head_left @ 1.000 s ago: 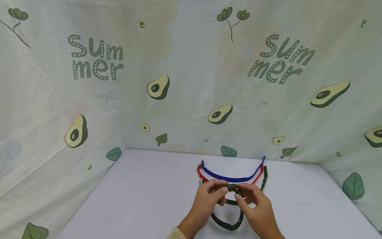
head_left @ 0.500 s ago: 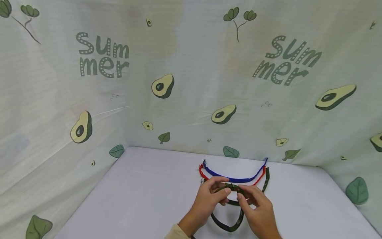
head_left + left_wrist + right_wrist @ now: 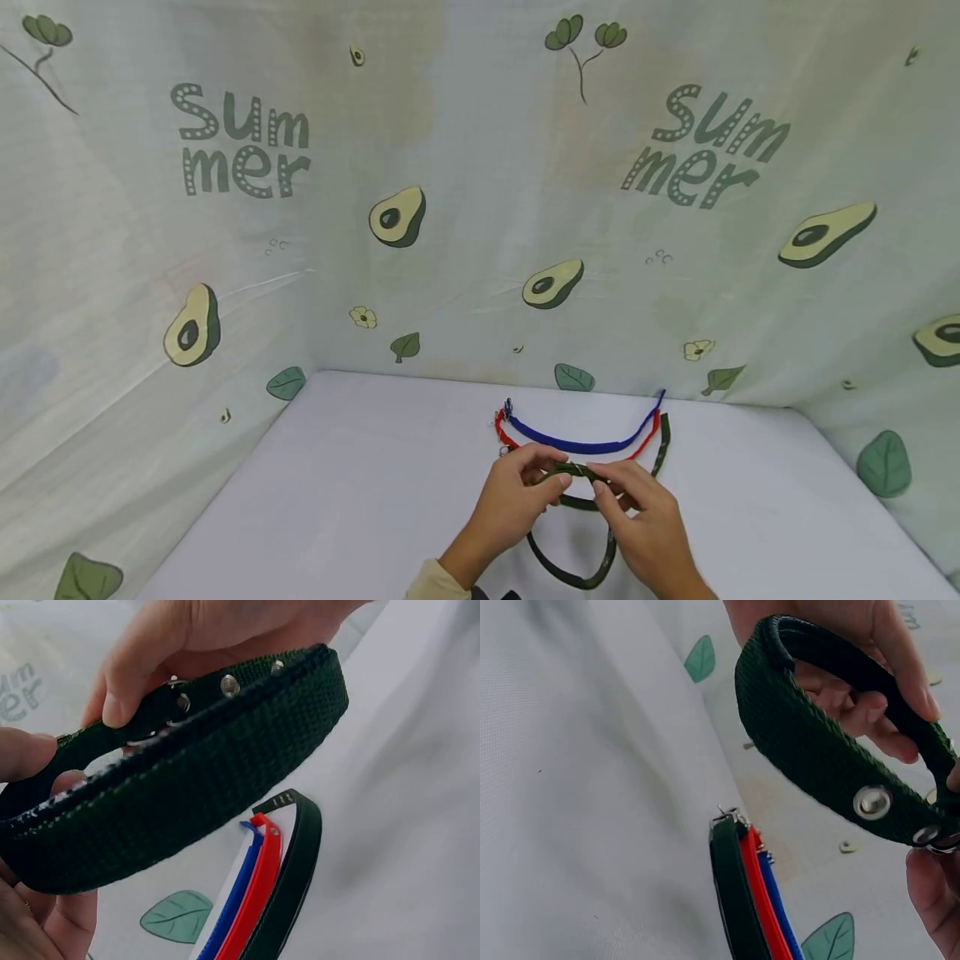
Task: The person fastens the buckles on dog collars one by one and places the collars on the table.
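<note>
Holding a dark green woven nylon collar with metal eyelets (image 3: 577, 477) above the white table (image 3: 360, 500), both my hands pinch its top. My left hand (image 3: 517, 500) grips one side, my right hand (image 3: 645, 521) the strap end by the buckle; the loop hangs down toward me. Behind lie a blue strap (image 3: 585, 443), a red strap (image 3: 647, 442) and another dark green strap (image 3: 662, 446), side by side. I judge the stiff webbing could slip from my fingertips, or the dangling loop could snag.
</note>
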Demonstrator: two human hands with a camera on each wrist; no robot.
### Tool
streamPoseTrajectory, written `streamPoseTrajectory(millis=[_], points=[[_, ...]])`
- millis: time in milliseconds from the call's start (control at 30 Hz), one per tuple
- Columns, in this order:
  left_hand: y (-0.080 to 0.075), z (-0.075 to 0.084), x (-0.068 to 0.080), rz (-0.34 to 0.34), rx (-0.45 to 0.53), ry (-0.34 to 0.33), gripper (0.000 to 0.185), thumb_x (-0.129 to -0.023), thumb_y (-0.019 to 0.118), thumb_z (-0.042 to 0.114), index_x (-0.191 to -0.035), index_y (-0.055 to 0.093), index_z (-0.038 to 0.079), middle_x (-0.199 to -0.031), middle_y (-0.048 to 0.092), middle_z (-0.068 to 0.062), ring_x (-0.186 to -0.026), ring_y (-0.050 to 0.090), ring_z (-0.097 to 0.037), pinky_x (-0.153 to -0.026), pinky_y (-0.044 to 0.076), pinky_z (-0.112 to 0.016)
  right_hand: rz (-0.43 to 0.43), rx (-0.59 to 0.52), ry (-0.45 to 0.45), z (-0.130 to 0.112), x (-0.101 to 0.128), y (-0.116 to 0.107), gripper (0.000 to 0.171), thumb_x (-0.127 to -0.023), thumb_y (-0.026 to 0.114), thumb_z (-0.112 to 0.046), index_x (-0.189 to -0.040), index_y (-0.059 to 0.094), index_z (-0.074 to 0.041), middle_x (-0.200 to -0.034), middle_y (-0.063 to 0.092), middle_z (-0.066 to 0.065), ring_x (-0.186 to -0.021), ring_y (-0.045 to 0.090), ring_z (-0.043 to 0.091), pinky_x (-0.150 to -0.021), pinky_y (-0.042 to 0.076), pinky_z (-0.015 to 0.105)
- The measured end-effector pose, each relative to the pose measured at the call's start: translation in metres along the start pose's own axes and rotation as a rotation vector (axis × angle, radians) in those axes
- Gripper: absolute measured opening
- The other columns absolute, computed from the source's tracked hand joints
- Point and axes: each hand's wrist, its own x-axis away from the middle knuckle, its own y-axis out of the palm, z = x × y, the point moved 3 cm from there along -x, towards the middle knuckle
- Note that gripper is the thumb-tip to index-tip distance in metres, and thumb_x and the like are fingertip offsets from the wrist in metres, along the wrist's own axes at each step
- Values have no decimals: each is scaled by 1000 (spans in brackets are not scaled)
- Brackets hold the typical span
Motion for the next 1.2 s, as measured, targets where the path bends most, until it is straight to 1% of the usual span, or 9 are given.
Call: streamPoseTrajectory(millis=[100, 267, 400, 500, 700, 800, 967, 1067, 1200], points=[[-2, 0, -1, 4, -4, 10, 23, -91, 75, 21, -111, 71, 9, -86, 68, 4, -67, 62, -10, -55, 45, -21, -19, -5, -21, -1, -2, -1, 34, -84, 72, 11, -108, 75, -12, -98, 68, -6, -77, 61, 5, -59, 51, 17], [-4, -1, 0, 9, -5, 2, 21, -91, 76, 22, -108, 72, 11, -87, 69, 4, -65, 62, -10, -55, 46, -22, 3, -28, -47, 1, 0, 0, 37, -80, 73, 16, -108, 75, -8, -95, 68, -1, -75, 62, 7, -56, 49, 17], [-4, -2, 0, 20, -3, -5, 19, -90, 77, 23, -105, 72, 13, -87, 69, 4, -62, 60, -10, -54, 48, -23, 12, -35, -37, 4, 2, 1, 39, -77, 74, 17, -107, 75, -9, -94, 68, 0, -73, 63, 8, -54, 49, 17], [-3, -3, 0, 22, 12, -5, 18, -90, 76, 22, -105, 72, 12, -84, 69, 4, -62, 60, -10, -54, 48, -22, 3, -29, -1, 4, 2, 1, 40, -78, 75, 15, -108, 74, -12, -95, 68, -2, -74, 63, 7, -55, 50, 17], [-1, -6, -2, 12, 78, -35, 21, -90, 76, 19, -107, 71, 7, -86, 70, 1, -65, 64, -11, -60, 53, -22, -28, -10, 129, -1, 3, 0, 37, -84, 75, 8, -112, 73, -16, -99, 67, -6, -77, 65, 7, -58, 53, 21], [-2, -8, -3, 27, 100, -44, 22, -90, 77, 18, -107, 71, 5, -89, 71, 0, -66, 65, -12, -63, 56, -23, -53, -25, 200, 0, 3, 2, 34, -87, 74, 3, -115, 72, -16, -104, 67, -5, -79, 65, 8, -60, 55, 24], [-8, -11, -2, 64, 111, -52, 21, -90, 77, 19, -105, 70, 5, -89, 72, -2, -65, 66, -14, -61, 55, -23, -93, -52, 312, 2, 2, 8, 33, -87, 74, 0, -118, 69, -13, -106, 67, 0, -78, 65, 9, -63, 56, 26], [-11, -13, -2, 86, 113, -51, 21, -90, 76, 19, -105, 70, 4, -88, 72, -3, -64, 66, -13, -60, 55, -23, -151, -98, 435, 3, 3, 9, 34, -88, 74, -4, -120, 66, -12, -103, 66, 4, -75, 65, 12, -62, 55, 27], [-14, -14, -2, 119, 107, -42, 22, -90, 76, 19, -105, 70, 3, -88, 72, -5, -63, 66, -13, -59, 55, -23, -277, -143, 593, 6, 4, 12, 37, -91, 73, -14, -126, 61, -9, -91, 62, 6, -66, 62, 15, -54, 52, 29]])
